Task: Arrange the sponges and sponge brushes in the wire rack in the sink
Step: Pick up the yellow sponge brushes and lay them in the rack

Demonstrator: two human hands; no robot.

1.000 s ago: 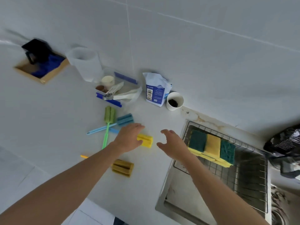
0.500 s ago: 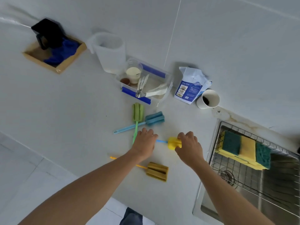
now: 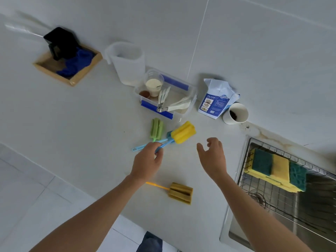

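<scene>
My left hand (image 3: 148,161) grips the blue handle of a yellow sponge brush (image 3: 183,132), whose head is lifted above the counter. Beneath it lie a green sponge brush (image 3: 156,129) and a blue sponge brush (image 3: 141,147), the blue one's head mostly hidden by the yellow head. An ochre sponge brush (image 3: 181,192) with an orange handle lies nearer me. My right hand (image 3: 211,158) hovers open and holds nothing, to the right of the yellow head. In the sink at the right, the wire rack (image 3: 269,192) holds several yellow-and-green sponges (image 3: 278,168) lined along its far side.
At the back of the white counter (image 3: 91,128) stand a clear pitcher (image 3: 127,63), a clear box with blue clips (image 3: 165,95) holding utensils, a blue-and-white bag (image 3: 217,98) and a paper cup (image 3: 236,113). A wooden tray (image 3: 72,79) with a black mug sits far left.
My right hand has let go of the yellow sponge head and opened. My left hand has closed on the handle and raised the brush, its head now up and to the right.
</scene>
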